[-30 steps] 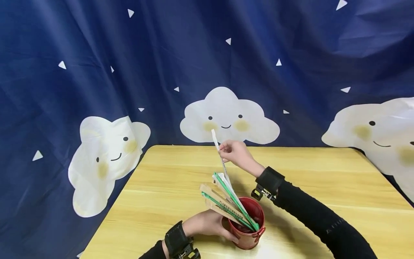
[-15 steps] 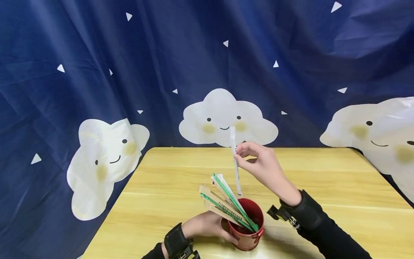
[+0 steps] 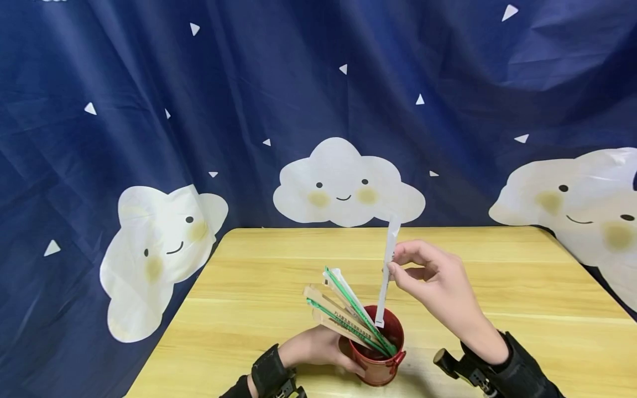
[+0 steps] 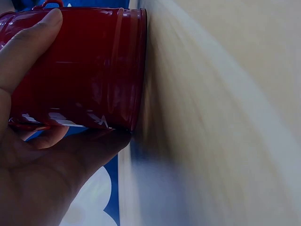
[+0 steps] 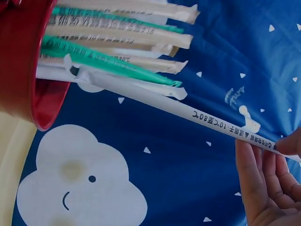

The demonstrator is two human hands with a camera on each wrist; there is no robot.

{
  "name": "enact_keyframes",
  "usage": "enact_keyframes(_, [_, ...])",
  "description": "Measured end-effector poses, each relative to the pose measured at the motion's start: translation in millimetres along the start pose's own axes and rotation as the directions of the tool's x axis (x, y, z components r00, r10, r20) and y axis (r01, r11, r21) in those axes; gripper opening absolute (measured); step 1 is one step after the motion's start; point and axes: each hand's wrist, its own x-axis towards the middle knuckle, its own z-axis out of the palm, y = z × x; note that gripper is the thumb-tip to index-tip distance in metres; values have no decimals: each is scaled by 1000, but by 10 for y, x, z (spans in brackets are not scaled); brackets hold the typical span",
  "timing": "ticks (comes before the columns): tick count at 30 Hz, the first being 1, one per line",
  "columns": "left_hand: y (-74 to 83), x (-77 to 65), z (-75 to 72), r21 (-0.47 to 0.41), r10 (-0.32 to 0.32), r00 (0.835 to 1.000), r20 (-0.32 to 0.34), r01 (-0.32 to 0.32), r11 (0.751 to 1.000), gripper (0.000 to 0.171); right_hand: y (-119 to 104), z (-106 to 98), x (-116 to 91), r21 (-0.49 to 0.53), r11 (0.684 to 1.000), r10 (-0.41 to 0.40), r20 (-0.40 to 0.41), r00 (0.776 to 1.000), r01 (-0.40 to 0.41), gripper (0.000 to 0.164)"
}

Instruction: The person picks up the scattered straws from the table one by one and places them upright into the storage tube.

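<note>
A small red metal bucket (image 3: pixel 376 373) stands upright on the table, and my left hand (image 3: pixel 316 348) grips its side. The left wrist view shows the thumb along the bucket wall (image 4: pixel 80 61) and the fingers beneath. Several wrapped straws (image 3: pixel 343 315), in brown, green and white sleeves, lean to the left inside the bucket. Between thumb and fingertips, my right hand (image 3: pixel 438 282) pinches a white paper-wrapped straw (image 3: pixel 390 243) near its upper part. That straw is nearly upright, its lower end at the bucket's mouth. Black print runs along the straw (image 5: pixel 188 112) in the right wrist view.
The light wooden table (image 3: pixel 249 276) extends behind and to both sides of the bucket. Past its far edge hangs a dark blue curtain (image 3: pixel 298 66) with white clouds and small triangles. Both wrists wear black straps with small cameras.
My right hand has drawn the white straw up out of the bunch, then moved right and lowered it with its bottom end over the bucket's opening. My left hand stays on the bucket.
</note>
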Motion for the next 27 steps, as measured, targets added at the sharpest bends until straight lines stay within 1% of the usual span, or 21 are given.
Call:
enact_keyframes(1, [3, 4, -4, 13, 0, 1000, -2, 1, 1000, 78, -3, -7, -17, 1, 1000, 6, 5, 1000, -6, 27])
enact_keyframes(2, [0, 7, -1, -9, -8, 1000, 1, 8, 1000, 80, -1, -7, -30, -3, 1000, 8, 8, 1000, -8, 28])
enact_keyframes(5, [-51, 4, 12, -15, -18, 1000, -6, 18, 1000, 82, 16, 9, -69, -43, 999, 12, 16, 1000, -12, 28])
enact_keyframes(7, [-116, 1, 26, 10, -15, 1000, -17, 16, 1000, 84, 44, 29, -96, -64, 998, 24, 33, 999, -22, 28])
enact_keyframes(8, [-153, -3, 35, 4, -19, 1000, -19, 19, 1000, 84, 62, 41, -110, -72, 997, 28, 44, 999, -25, 28])
enact_keyframes(9, [-188, -10, 42, 32, -17, 1000, -26, 18, 999, 83, 79, 53, -124, -78, 997, 34, 56, 998, -30, 27])
enact_keyframes(12, [-279, -31, 60, 76, -19, 999, -34, 22, 997, 82, 136, 88, -177, -82, 995, 61, 88, 994, -54, 25])
enact_keyframes(16, [-332, -43, 67, 58, -26, 999, -23, 28, 998, 80, 198, 130, -253, -99, 991, 102, 107, 989, -91, 21])
enact_keyframes(18, [-337, -45, 72, 48, -33, 999, -18, 34, 998, 79, 223, 145, -294, -102, 988, 126, 115, 985, -114, 20])
enact_keyframes(22, [-325, -41, 67, 83, -31, 999, -32, 33, 996, 79, 255, 161, -351, -106, 985, 150, 127, 980, -137, 19])
enact_keyframes(23, [-313, -40, 63, 107, -26, 999, -39, 30, 994, 80, 260, 161, -360, -104, 985, 154, 129, 980, -141, 19])
enact_keyframes(25, [-272, -28, 54, 123, -14, 999, -42, 19, 992, 82, 268, 164, -372, -97, 984, 158, 134, 978, -146, 19])
enact_keyframes(27, [-204, -17, 43, 98, -16, 999, -31, 19, 995, 83, 273, 167, -384, -95, 984, 165, 141, 976, -153, 20])
